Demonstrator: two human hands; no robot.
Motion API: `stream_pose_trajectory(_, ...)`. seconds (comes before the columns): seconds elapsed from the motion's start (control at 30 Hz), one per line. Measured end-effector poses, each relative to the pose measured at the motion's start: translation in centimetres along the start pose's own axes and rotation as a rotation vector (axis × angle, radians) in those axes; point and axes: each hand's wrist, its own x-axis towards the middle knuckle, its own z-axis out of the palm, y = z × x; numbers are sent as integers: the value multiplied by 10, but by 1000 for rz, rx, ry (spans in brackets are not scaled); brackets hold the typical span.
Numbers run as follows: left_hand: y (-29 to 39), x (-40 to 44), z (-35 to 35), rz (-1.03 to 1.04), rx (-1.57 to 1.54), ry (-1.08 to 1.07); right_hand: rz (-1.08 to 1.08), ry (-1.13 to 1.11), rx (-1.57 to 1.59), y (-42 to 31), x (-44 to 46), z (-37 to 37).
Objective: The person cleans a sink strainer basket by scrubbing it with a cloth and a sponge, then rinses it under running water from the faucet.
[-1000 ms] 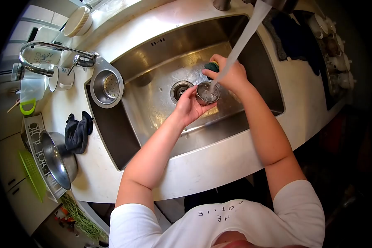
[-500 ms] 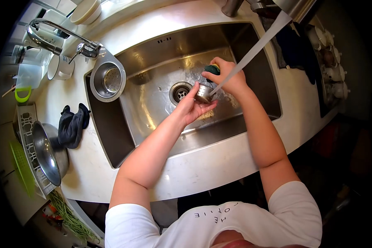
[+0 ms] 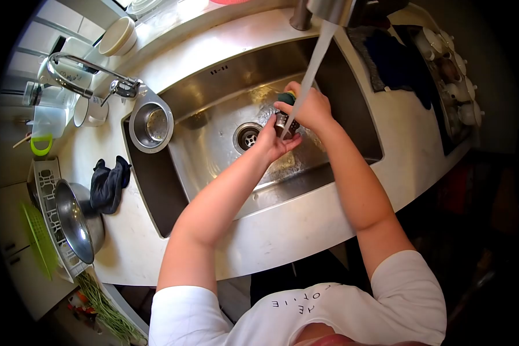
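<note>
Over the sink (image 3: 213,173), my left hand (image 3: 269,144) grips a small perforated metal sink strainer (image 3: 283,123) from its left and lower side. My right hand (image 3: 311,108) is closed on a green and yellow sponge (image 3: 286,98), just above the strainer and close to its upper edge. Whether the sponge touches the strainer I cannot tell. A stream of water (image 3: 310,75) runs from the faucet (image 3: 331,8) down onto the strainer and my left fingers. The open drain (image 3: 248,139) lies just left of my left hand.
A small round side basin (image 3: 151,124) sits at the sink's left, below a thin curved tap (image 3: 69,81). On the left counter are a dark cloth (image 3: 109,187), a metal bowl (image 3: 78,222) and a white mug (image 3: 90,111). Teapots and cups (image 3: 455,81) stand far right.
My right hand has come down and left with the sponge, closer to the strainer. The strainer has tilted in my left hand. The whole view has shifted slightly.
</note>
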Motion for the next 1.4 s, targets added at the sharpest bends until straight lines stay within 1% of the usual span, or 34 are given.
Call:
stream_pose_trajectory(0.03,-3,7,4,-3,7,-5,5,8,-1,1,0,-2)
stream_pose_trajectory(0.1,-13,24,12,72,-35,35,15,-3,8,1,1,-5)
stream_pose_trajectory(0.17,-21,36,12,71,-62,9,16,8,18,3,0,-6)
stream_pose_trajectory(0.27,-26,22,24,70,-83,-42,21,1,49,4,1,-6)
stream_pose_trajectory(0.33,-25,2,28,84,100,37,-52,18,54,8,1,-4)
stream_pose_trajectory(0.37,-21,-7,26,84,102,37,-51,20,55,9,0,-3)
stream_pose_trajectory(0.43,-7,-30,15,66,-57,121,-86,64,151,9,1,0)
stream_pose_trajectory(0.47,-1,-46,10,131,-99,80,-92,62,158,8,2,3)
stream_pose_trajectory(0.5,6,-65,10,199,-140,40,-77,117,238,9,5,8)
stream_pose_trajectory(0.53,12,-77,7,267,-186,48,-63,169,320,8,7,12)
stream_pose_trajectory(0.57,18,-90,3,283,-188,55,-76,164,330,9,8,13)
stream_pose_trajectory(0.63,26,-117,-1,372,-235,-86,-269,88,423,10,11,11)
stream_pose_trajectory(0.67,29,-126,-4,414,-203,-114,-269,59,499,8,9,10)
stream_pose_trajectory(0.7,30,-132,-8,426,-209,-115,-281,54,499,2,8,7)
stream_pose_trajectory(0.77,31,-137,-14,546,-104,-103,-287,37,653,-8,6,2)
stream_pose_trajectory(0.8,33,-139,-16,552,-43,-19,-253,-25,726,-12,4,0)
stream_pose_trajectory(0.83,31,-137,-16,553,-60,-27,-257,-32,710,-16,1,-1)
stream_pose_trajectory(0.9,22,-135,-7,756,160,100,-294,-98,923,-28,-9,-4)
stream_pose_trajectory(0.93,22,-140,0,753,119,35,-313,-146,888,-30,-14,2)
stream_pose_trajectory(0.97,21,-139,1,759,108,28,-435,-166,772,-35,-22,3)
stream_pose_trajectory(1.03,21,-139,0,789,98,-37,-582,-38,599,-56,-42,2)
stream_pose_trajectory(1.1,17,-140,0,793,115,-79,-612,-12,571,-61,-41,-3)
stream_pose_trajectory(1.17,10,-136,4,842,261,-101,-640,15,543,-60,-36,-2)
stream_pose_trajectory(1.23,6,-138,10,874,299,-124,-364,-25,783,-53,-29,1)
stream_pose_trajectory(1.3,9,-139,12,811,293,-147,-350,-14,806,-50,-32,1)
stream_pose_trajectory(1.37,15,-136,10,733,136,-70,-517,-44,615,-55,-47,2)
stream_pose_trajectory(1.4,19,-134,9,772,95,-116,-609,-114,605,-62,-54,5)
